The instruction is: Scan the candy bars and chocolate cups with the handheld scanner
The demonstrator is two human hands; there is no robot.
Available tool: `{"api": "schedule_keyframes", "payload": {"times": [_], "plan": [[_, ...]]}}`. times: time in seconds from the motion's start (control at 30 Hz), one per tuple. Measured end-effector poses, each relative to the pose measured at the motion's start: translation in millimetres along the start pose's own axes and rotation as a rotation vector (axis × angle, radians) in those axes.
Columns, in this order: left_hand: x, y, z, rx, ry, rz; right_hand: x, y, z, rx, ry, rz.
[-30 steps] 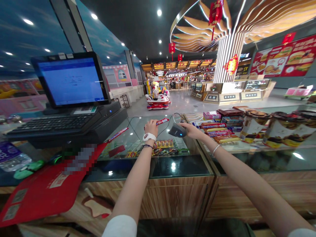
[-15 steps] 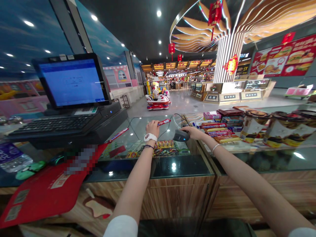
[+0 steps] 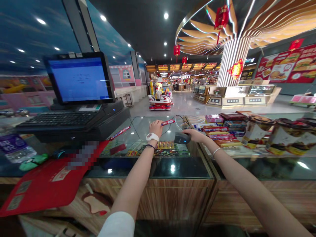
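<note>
My left hand [image 3: 156, 127], with a white watch on the wrist, is closed around one end of a red candy roll [image 3: 168, 122] above the glass counter. The free end of the roll points right. In my right hand [image 3: 195, 135] is a dark barcode scanner [image 3: 182, 138], gripped by its handle, its head facing left with a small blue light showing. Scanner and roll are apart. Another red candy roll [image 3: 120, 133] lies on the glass to the left, beside the cash register.
A register with a lit screen [image 3: 80, 80] and keyboard [image 3: 58, 120] stands at left. A red mat [image 3: 46, 187] overhangs the counter edge near a water bottle [image 3: 16, 148]. Candy packs [image 3: 217, 129] and paper cups [image 3: 258, 130] line the right counter. The scanner's cable [image 3: 181, 117] loops behind.
The view has shifted slightly, so the scene sits a little further right. Both hands keep their holds on the candy roll and the scanner, with little other movement.
</note>
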State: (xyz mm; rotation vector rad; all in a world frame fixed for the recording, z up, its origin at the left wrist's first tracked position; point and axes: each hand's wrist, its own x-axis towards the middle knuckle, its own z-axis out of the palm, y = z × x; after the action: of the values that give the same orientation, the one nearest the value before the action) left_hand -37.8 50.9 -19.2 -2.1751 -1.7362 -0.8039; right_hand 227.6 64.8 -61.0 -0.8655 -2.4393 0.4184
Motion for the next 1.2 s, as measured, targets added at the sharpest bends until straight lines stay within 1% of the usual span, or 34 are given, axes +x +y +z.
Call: {"api": "schedule_keyframes", "payload": {"times": [0.1,0.2,0.27,0.47,0.6,0.7,0.77,0.87,0.97,1.1,1.2], "plan": [[1.9,-0.6,1.7,-0.009,0.003,0.026,0.7,0.6,0.3,-0.013,0.034,0.050],[4.3,-4.5,5.3,-0.016,0.001,0.042,1.7,-0.7,-2.4,-0.062,0.121,0.108],[5.6,-7.2,7.1,-0.017,-0.004,0.048,2.5,-3.0,-5.1,-0.099,0.186,0.118],[9.1,-7.8,6.5,-0.015,-0.025,0.061,6.3,-15.8,-5.7,-0.183,0.318,0.069],[10.2,-4.3,5.0,-0.037,0.005,0.062,8.7,-23.3,2.3,-0.196,0.354,0.005],[7.7,-0.6,3.3,-0.042,0.005,0.076,9.4,-27.2,7.5,-0.203,0.375,-0.032],[3.9,2.6,1.2,-0.052,0.000,0.083,10.6,-31.1,9.2,-0.208,0.385,-0.071],[-4.3,5.8,-4.4,-0.074,-0.001,0.046,15.7,-40.4,9.3,-0.228,0.384,-0.139],[-14.6,1.8,-14.6,-0.083,-0.017,0.011,25.4,-53.1,9.2,-0.273,0.363,-0.180],[-33.3,-17.5,-34.9,-0.054,-0.011,0.017,42.7,-74.0,15.7,-0.323,0.303,-0.197],[-52.0,-38.2,-49.2,-0.015,-0.009,0.003,58.9,-91.1,29.8,-0.317,0.231,-0.192]]}}
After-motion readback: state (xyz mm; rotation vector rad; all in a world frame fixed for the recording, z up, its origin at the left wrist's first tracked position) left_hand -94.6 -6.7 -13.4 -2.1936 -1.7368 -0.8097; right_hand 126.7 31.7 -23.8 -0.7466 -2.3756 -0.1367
